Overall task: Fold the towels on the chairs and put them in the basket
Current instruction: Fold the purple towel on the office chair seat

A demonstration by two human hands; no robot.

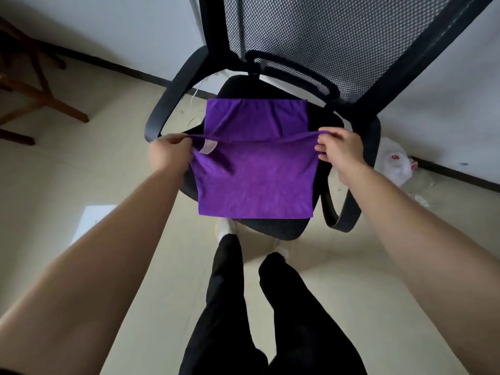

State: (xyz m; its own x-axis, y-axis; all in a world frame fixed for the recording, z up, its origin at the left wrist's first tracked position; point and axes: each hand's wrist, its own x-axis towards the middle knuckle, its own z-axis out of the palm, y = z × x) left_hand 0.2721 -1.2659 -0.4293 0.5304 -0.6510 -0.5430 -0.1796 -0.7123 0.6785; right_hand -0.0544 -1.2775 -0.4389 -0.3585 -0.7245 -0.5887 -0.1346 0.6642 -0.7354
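First fold underway: my left hand [169,152] and right hand [336,147] each pinch a corner of the purple towel [257,182] over the chair [273,228]. Basket not visible.

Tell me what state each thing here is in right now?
Purple towel: partly folded, lifted along one edge over the seat.
Left hand: pinching the towel's left corner.
Right hand: pinching the right corner.
Office chair: upright, towel on it.
White plastic bag: crumpled on the floor.
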